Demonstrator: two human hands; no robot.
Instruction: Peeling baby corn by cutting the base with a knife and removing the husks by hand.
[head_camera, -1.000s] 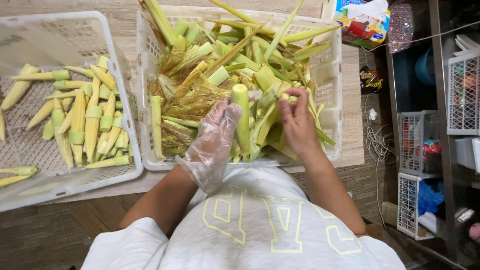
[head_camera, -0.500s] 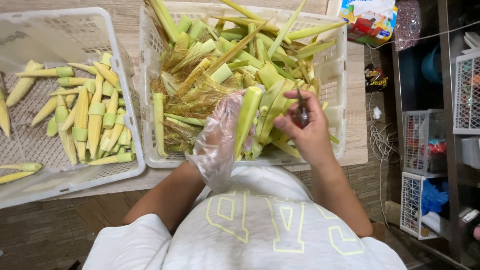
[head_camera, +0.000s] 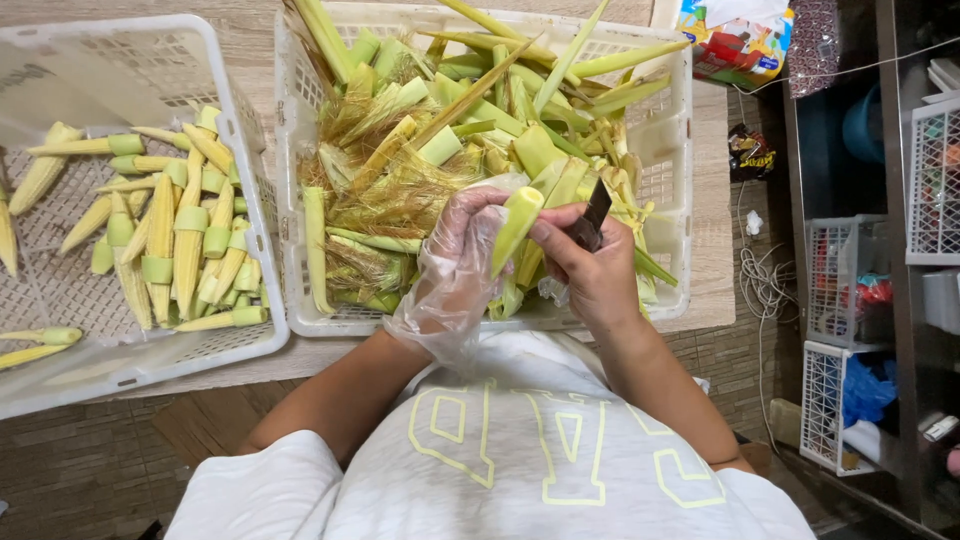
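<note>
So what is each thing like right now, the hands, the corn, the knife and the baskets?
Left hand: in a clear plastic glove, holding the corn ear.
Corn ear: green husk on, tilted.
Right hand: bare, gripping the knife.
Knife: blade up, beside the ear.
Middle basket: heaped with husks.
Left basket: partly filled with peeled baby corn.

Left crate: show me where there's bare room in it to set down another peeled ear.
Left crate: its far-left mesh and the near strip along the front wall are mostly bare; peeled baby corn crowds its right half. Husk crate is heaped full, and both hands, left hand and right hand, work over it.
</note>
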